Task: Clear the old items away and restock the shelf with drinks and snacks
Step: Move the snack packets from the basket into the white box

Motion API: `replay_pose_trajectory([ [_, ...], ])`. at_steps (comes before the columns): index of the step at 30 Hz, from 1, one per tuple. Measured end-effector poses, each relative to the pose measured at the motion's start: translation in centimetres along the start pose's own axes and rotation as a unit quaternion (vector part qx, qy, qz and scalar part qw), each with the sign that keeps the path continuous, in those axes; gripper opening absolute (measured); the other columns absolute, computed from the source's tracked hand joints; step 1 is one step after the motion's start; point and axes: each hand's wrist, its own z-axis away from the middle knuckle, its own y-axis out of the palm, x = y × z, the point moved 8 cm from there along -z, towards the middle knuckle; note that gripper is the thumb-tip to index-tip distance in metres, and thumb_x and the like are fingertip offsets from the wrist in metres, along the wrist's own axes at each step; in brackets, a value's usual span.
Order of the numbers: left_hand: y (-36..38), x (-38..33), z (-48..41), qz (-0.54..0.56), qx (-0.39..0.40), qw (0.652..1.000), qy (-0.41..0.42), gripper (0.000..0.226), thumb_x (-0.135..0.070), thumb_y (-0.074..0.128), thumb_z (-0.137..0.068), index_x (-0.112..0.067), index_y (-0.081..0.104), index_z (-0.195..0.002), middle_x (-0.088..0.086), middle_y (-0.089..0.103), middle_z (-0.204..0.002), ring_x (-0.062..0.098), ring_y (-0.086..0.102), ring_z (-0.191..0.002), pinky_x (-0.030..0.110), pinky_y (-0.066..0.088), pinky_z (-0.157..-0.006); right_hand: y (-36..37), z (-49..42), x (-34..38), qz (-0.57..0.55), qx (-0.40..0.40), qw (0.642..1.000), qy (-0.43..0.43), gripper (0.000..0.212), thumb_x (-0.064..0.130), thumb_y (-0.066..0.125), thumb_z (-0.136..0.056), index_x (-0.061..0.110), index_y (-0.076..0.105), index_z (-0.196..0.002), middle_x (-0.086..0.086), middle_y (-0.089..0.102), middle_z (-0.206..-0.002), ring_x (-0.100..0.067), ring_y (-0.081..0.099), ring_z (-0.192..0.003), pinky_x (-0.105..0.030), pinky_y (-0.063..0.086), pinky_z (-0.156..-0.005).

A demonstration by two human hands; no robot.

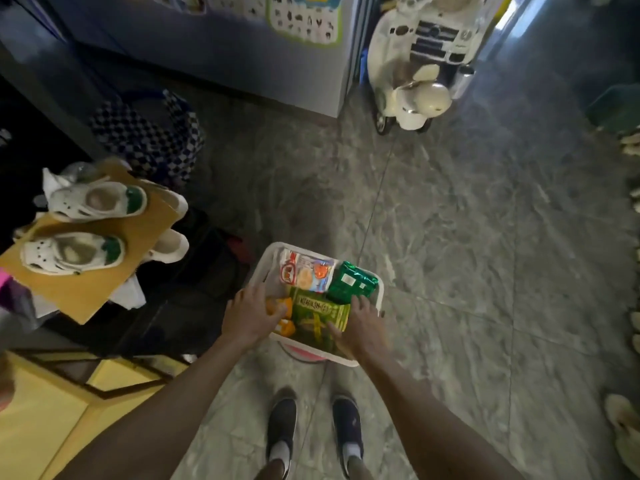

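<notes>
A white plastic basket (376, 286) sits low in front of me on something pink (304, 356). Inside lie a white and red snack pack (306, 273), a dark green foil pack (351, 284), a light green snack packet (320, 315) and an orange packet (285, 327). My left hand (247, 315) reaches over the basket's left rim, its fingers curled on the orange packet. My right hand (362, 323) covers the right rim, with its thumb on the light green packet and its fingers at that packet's far edge.
The floor is grey marble tile, with my two dark shoes (282, 420) below the basket. At the left, white clogs (97, 200) sit on cardboard over a dark rack. A checkered bag (149, 140), a freezer cabinet (242, 53) and a cream toy scooter (419, 88) stand behind.
</notes>
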Motion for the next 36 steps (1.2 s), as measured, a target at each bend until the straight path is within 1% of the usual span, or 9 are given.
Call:
replay_pose_trajectory([
  [6,10.5,1.7,-7.9,-0.030,0.080,0.996,-0.002,0.093,-0.076,0.062,-0.086,-0.027,0.032,-0.159,0.004,0.041,-0.160,0.031,0.045,-0.145,0.052,0.043,-0.113,9.4,-8.7,-0.5,0.020,0.057,0.997,-0.037,0.096,0.074,0.064,-0.088,0.015,0.036,-0.158,-0.013,0.042,-0.161,-0.035,0.048,-0.141,-0.055,0.051,-0.109],
  [10,15.5,2.8,-10.7,-0.033,0.111,0.993,-0.013,0.088,-0.064,0.068,-0.091,-0.033,0.026,-0.162,0.007,0.031,-0.166,0.036,0.040,-0.148,0.055,0.044,-0.114,14.5,-11.8,-0.7,0.044,0.080,0.994,-0.063,0.085,0.071,0.068,-0.087,0.016,0.047,-0.148,-0.012,0.051,-0.148,-0.036,0.049,-0.135,-0.056,0.050,-0.108],
  [13,17.4,3.8,-11.7,-0.031,0.111,0.993,-0.032,0.075,-0.050,0.072,-0.091,-0.030,0.039,-0.155,0.010,0.041,-0.156,0.038,0.045,-0.141,0.056,0.048,-0.109,16.8,-12.6,-0.9,0.069,0.069,0.993,-0.074,0.087,0.065,0.076,-0.084,0.015,0.049,-0.148,-0.015,0.052,-0.146,-0.041,0.043,-0.138,-0.063,0.043,-0.111],
  [16,17.6,3.9,-11.6,-0.019,0.101,0.994,-0.035,0.053,-0.043,0.072,-0.093,-0.024,0.056,-0.140,0.009,0.052,-0.140,0.037,0.052,-0.129,0.053,0.050,-0.103,16.7,-13.0,-0.9,0.086,0.038,0.992,-0.078,0.084,0.068,0.083,-0.075,0.017,0.057,-0.137,-0.010,0.055,-0.135,-0.034,0.045,-0.128,-0.058,0.040,-0.107],
  [21,14.4,2.9,-10.4,0.063,0.046,0.996,-0.032,0.045,-0.021,0.073,-0.098,-0.020,0.065,-0.142,0.004,0.056,-0.149,0.028,0.058,-0.132,0.039,0.045,-0.108,15.6,-12.5,-0.6,0.048,0.043,0.994,-0.086,0.049,0.054,0.082,-0.082,0.024,0.065,-0.117,-0.004,0.064,-0.112,-0.025,0.057,-0.107,-0.051,0.046,-0.100],
  [23,12.4,2.3,-9.4,0.085,0.023,0.996,-0.023,0.044,-0.019,0.074,-0.097,-0.020,0.067,-0.139,0.000,0.060,-0.147,0.025,0.060,-0.129,0.037,0.046,-0.105,14.4,-11.7,-0.5,0.002,0.050,0.995,-0.082,0.033,0.042,0.079,-0.089,0.023,0.060,-0.107,-0.001,0.067,-0.098,-0.020,0.065,-0.086,-0.047,0.058,-0.085],
  [26,8.3,1.0,-7.3,0.099,-0.024,0.995,-0.007,0.038,-0.025,0.078,-0.093,-0.027,0.070,-0.130,-0.007,0.066,-0.132,0.024,0.066,-0.117,0.041,0.055,-0.096,10.5,-10.4,-0.5,-0.016,0.025,0.996,-0.083,0.029,0.040,0.076,-0.092,0.023,0.054,-0.097,0.002,0.067,-0.086,-0.017,0.064,-0.068,-0.043,0.062,-0.067],
  [32,-2.3,-2.1,-2.0,0.154,-0.119,0.981,0.011,0.043,-0.023,0.074,-0.088,-0.041,0.069,-0.127,-0.010,0.062,-0.144,0.020,0.064,-0.124,0.049,0.055,-0.100,-2.1,-6.8,1.5,-0.033,-0.027,0.994,-0.098,0.033,0.039,0.075,-0.094,0.017,0.061,-0.114,-0.001,0.072,-0.099,-0.020,0.068,-0.080,-0.033,0.055,-0.065],
  [36,-10.8,-3.9,3.3,0.168,-0.194,0.967,0.008,0.049,-0.021,0.074,-0.095,-0.030,0.067,-0.142,-0.001,0.051,-0.160,0.023,0.053,-0.141,0.045,0.050,-0.110,-11.2,-3.3,4.5,-0.055,-0.048,0.990,-0.121,0.026,0.037,0.069,-0.098,0.016,0.057,-0.107,-0.005,0.068,-0.097,-0.022,0.064,-0.080,-0.042,0.059,-0.069],
])
